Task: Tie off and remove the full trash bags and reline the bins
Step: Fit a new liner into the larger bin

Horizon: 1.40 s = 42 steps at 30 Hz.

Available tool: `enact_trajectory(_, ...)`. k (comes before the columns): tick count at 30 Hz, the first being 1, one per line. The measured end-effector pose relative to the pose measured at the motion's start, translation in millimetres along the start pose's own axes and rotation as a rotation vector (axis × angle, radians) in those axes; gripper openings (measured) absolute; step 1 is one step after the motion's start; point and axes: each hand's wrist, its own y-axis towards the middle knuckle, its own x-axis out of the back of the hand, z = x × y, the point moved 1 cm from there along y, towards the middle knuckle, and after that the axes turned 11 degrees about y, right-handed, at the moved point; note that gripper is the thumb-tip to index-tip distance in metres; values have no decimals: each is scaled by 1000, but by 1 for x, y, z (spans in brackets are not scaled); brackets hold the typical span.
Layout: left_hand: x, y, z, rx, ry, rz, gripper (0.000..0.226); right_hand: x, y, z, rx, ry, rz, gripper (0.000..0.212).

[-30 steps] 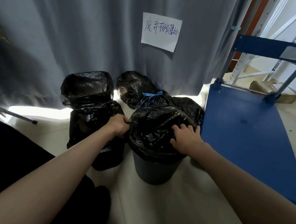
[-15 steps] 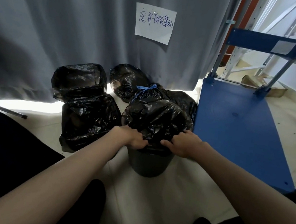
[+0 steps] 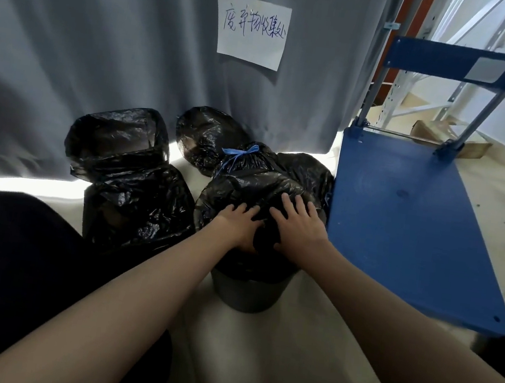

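A round grey bin (image 3: 247,293) stands on the pale floor in front of me, lined with a black bag (image 3: 245,190) that drapes over its rim. My left hand (image 3: 239,223) and my right hand (image 3: 296,224) lie flat on top of the bag, side by side, fingers spread and pressing down on the plastic. Just behind the bin sits a full black bag tied with a blue drawstring (image 3: 240,154). To the left, two more bins lined with black bags (image 3: 134,201) (image 3: 117,138) stand against the curtain.
A grey curtain (image 3: 105,27) with a handwritten paper sign (image 3: 253,30) hangs behind the bins. Another black bag (image 3: 207,137) lies at its foot. A blue platform cart (image 3: 408,218) stands close on the right of the bin. My dark-clothed knee (image 3: 9,271) is at left.
Both hands left the bin's rim, where they gripped the bag's edge, and moved up onto the top of the bag, now lying flat with fingers spread.
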Motion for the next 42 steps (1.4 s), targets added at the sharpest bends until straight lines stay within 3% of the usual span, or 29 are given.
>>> enact_trajectory(7, -20, 37, -1, -30, -21, 258, 81, -23, 21, -2, -83, -8, 211, 87)
enact_trajectory(16, -40, 52, -2, 34, 15, 423, 71, -31, 33, 7, -151, -111, 446, 64)
enact_trajectory(19, -24, 45, -6, 40, -15, 292, 57, -23, 28, 15, -121, -47, 354, 50)
enact_trajectory(21, -9, 41, -8, 43, 2, 129, 43, -15, 26, 16, -88, 24, 187, 38)
enact_trajectory(23, 6, 36, -7, 70, 7, -80, 35, -7, 25, 15, -77, 136, 105, 39)
enact_trajectory(26, 15, 32, 1, 115, 91, -326, 32, -3, 16, 13, -115, 292, 304, 60)
enact_trajectory(28, 11, 32, 10, 120, 133, -388, 38, -2, 6, 14, -138, 348, 474, 73)
enact_trajectory(34, -7, 29, 30, 144, 281, -76, 66, 9, -11, 16, -133, 374, 519, 59)
enact_trajectory(36, -1, 25, 28, 127, 167, -63, 60, 15, -13, 18, -138, 393, 581, 69)
enact_trajectory(39, 15, 9, 24, 71, -57, -64, 48, 24, -18, 21, -102, 378, 520, 76)
enact_trajectory(42, 23, -13, 21, -37, -189, 73, 38, 21, -28, 22, -87, 348, 508, 77)
